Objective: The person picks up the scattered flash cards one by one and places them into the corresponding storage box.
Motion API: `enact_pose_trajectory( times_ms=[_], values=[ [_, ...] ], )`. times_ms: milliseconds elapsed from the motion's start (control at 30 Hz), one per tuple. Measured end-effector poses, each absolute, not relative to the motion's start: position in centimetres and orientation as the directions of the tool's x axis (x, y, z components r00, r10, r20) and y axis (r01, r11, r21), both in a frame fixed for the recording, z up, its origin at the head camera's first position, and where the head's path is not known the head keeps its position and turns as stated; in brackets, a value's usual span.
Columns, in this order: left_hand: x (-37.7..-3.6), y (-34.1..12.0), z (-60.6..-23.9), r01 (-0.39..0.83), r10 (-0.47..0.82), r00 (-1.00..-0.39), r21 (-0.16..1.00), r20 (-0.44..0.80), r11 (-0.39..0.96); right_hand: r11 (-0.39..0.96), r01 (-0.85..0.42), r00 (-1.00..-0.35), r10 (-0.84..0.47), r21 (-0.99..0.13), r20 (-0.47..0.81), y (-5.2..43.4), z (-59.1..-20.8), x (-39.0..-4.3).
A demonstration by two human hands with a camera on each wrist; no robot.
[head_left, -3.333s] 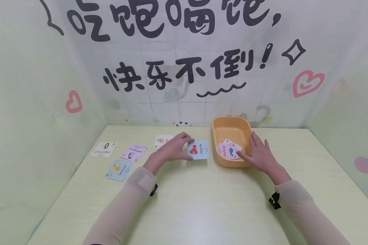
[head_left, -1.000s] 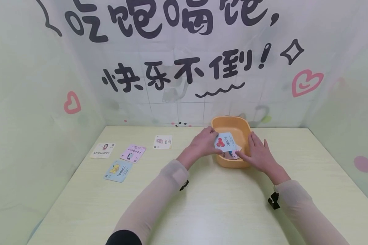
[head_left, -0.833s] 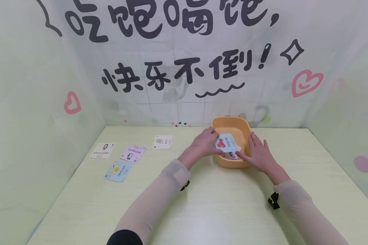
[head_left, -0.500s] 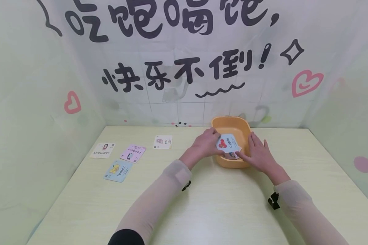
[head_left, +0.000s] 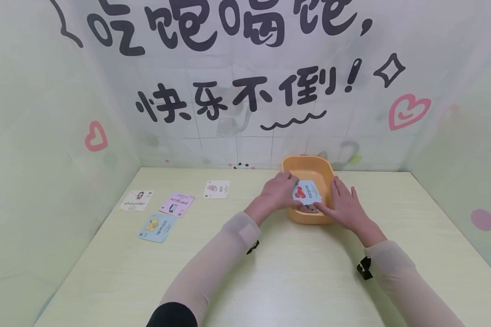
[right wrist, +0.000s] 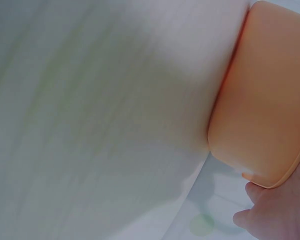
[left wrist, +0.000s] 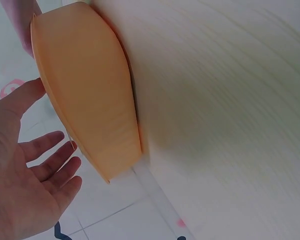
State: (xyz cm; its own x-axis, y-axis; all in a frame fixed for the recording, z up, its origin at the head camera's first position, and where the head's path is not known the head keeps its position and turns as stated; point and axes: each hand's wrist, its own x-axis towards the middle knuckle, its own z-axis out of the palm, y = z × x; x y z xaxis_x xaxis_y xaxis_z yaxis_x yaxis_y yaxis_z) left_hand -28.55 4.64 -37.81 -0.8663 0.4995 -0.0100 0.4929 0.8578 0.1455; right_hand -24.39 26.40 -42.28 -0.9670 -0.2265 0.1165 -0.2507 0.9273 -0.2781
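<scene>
Pale table [head_left: 270,281] (lettered backdrop [head_left: 245,81])

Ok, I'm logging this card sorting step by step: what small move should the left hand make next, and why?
Probably draw the left hand back out of the orange tub. The apple card already lies inside it on other cards, and the left wrist view shows the fingers spread and holding nothing. The right hand rests on the tub's rim.

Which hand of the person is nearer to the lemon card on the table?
The left hand. It is at the orange tray's left rim, with open table between it and the lemon card. The right hand rests on the tray's right side, farther away.
</scene>
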Motion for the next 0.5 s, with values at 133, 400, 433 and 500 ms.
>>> enact_pose_trajectory(
  times_ms=[133,400,433,500],
  values=[
    [-28.56,4.79,-37.84,0.505,0.509,-0.860,0.120,-0.011,0.855,0.926,-0.253,-0.967,-0.231,-0.281,0.109,26.36,-42.32,-24.43],
    [-28.48,5.13,-38.07,0.515,0.519,-0.855,0.100,-0.015,0.851,0.927,-0.251,-0.968,-0.232,-0.279,0.099,26.48,-42.21,-24.52],
    [-28.47,5.15,-38.08,0.513,0.517,-0.856,0.098,-0.016,0.853,0.927,-0.251,-0.968,-0.232,-0.278,0.099,26.48,-42.18,-24.50],
    [-28.45,5.17,-38.10,0.511,0.515,-0.857,0.093,-0.016,0.854,0.929,-0.247,-0.969,-0.230,-0.274,0.094,26.49,-42.16,-24.48]
  ],
)
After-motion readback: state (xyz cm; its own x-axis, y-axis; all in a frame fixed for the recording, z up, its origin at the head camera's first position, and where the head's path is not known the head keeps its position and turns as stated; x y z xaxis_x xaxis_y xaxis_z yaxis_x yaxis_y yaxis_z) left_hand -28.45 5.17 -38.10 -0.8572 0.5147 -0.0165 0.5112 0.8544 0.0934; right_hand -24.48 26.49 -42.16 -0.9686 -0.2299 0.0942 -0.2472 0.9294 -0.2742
